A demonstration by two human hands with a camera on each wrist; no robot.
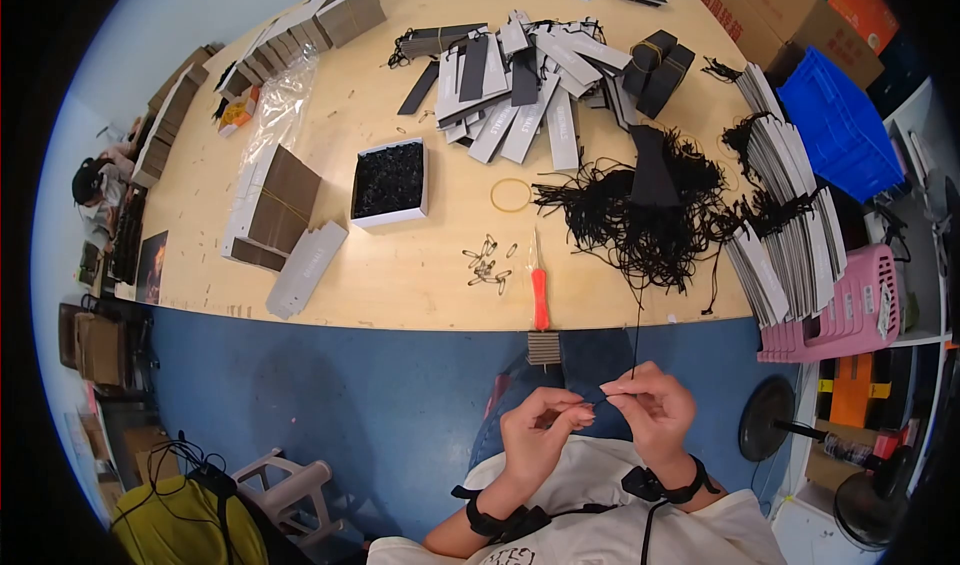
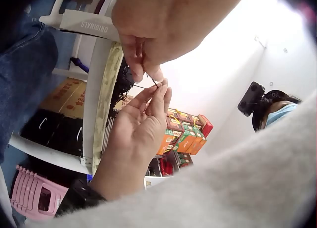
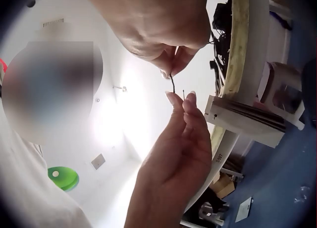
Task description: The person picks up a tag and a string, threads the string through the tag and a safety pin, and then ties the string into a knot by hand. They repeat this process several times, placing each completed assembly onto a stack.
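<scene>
My left hand (image 1: 540,433) and right hand (image 1: 655,415) meet above my lap, both pinching a thin black cord (image 3: 172,83) between thumb and fingers. The cord hangs between the fingertips, and a strand leads from the right hand up to a tangled pile of black cords (image 1: 610,215) on the table. A fine dark tip (image 3: 184,95) stands out of the left fingertips in the right wrist view; what it belongs to is hidden. Ahead of the hands, a red-handled awl (image 1: 540,300) lies at the table edge, above a small stack of grey tags (image 1: 543,349). Small safety pins (image 1: 487,263) lie left of it.
A white box (image 1: 424,190) of small black pieces and banded card stacks (image 1: 275,205) stand on the left. Loose tags (image 1: 520,115) are heaped at the back. On the right are corded tags (image 1: 800,215), a blue crate (image 1: 838,120) and a pink basket (image 1: 830,310).
</scene>
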